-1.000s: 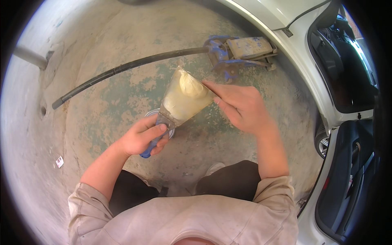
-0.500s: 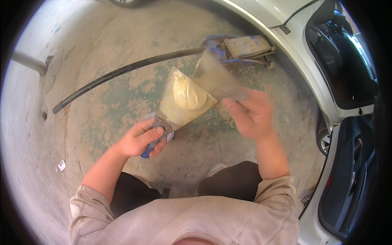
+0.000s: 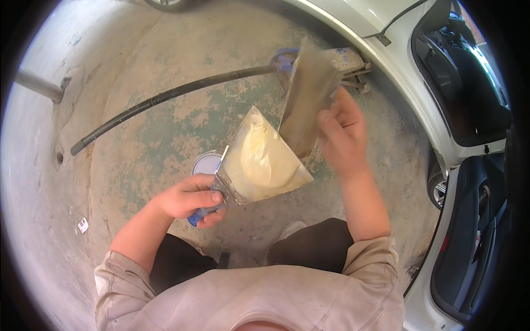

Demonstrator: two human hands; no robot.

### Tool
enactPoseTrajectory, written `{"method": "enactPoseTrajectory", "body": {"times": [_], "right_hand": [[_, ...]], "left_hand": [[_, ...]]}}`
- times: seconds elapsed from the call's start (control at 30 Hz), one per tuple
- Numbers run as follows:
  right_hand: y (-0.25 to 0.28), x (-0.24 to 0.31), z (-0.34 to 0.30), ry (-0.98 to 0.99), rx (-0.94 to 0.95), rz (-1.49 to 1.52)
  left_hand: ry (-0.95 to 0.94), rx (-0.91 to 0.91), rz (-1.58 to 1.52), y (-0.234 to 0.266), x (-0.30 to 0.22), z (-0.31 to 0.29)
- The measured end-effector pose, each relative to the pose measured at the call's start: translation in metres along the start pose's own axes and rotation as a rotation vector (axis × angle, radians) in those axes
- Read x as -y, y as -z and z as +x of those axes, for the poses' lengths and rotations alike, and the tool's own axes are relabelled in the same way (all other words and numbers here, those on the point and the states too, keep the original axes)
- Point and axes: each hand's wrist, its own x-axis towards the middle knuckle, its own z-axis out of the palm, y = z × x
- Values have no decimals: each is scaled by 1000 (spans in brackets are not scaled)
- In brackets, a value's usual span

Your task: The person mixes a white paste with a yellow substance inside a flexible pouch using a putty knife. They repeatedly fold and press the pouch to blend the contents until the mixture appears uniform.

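Observation:
My left hand (image 3: 194,199) is closed around the blue handle of a wide putty knife (image 3: 234,190). Its broad blade faces up and carries a smooth mound of pale yellow putty (image 3: 264,157). In my right hand (image 3: 343,132) is a thin, flat grey-brown spreader (image 3: 312,94), pinched along one side and somewhat blurred. The spreader stands tilted up, its lower part close to the far right edge of the putty knife blade; whether they touch I cannot tell. Just beyond my left hand a round tin (image 3: 206,164) with a pale top is partly hidden by the putty knife.
A blue floor jack (image 3: 345,60) stands by the white car (image 3: 361,33), its long black handle (image 3: 171,94) reaching left across the worn concrete floor. On the right a car door (image 3: 469,237) hangs open. A grey pipe (image 3: 38,84) juts in at far left.
The putty knife has turned and come slightly right, its blade facing up more. The spreader has swung more upright, and my right hand has moved away a little. The putty's mound looks reshaped.

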Motion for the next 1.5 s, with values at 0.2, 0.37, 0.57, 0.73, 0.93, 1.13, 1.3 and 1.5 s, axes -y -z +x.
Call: {"method": "enactPoseTrajectory", "body": {"times": [0.2, 0.37, 0.57, 0.73, 0.93, 1.13, 1.3, 1.5], "right_hand": [[29, -8, -5, -212, 554, -552], [5, -19, 7, -361, -1, 358], [-15, -16, -10, -531, 334, 652], [8, -44, -21, -641, 352, 524], [6, -24, -2, -415, -93, -11], [-19, 2, -16, 229, -90, -419], [-1, 24, -14, 302, 383, -1101], [15, -11, -3, -328, -66, -228]], "left_hand": [[-140, 12, -108, 0, -10, -5], [-7, -22, -117, 0, -5, -5], [57, 148, -75, -17, 4, 9], [-64, 111, -172, -16, -5, 2], [-137, -13, -57, -10, -14, -8], [-87, -186, 175, 1, 1, 4], [-178, -183, 145, -2, -6, 0], [-182, -60, -93, -2, -11, 3]]}}
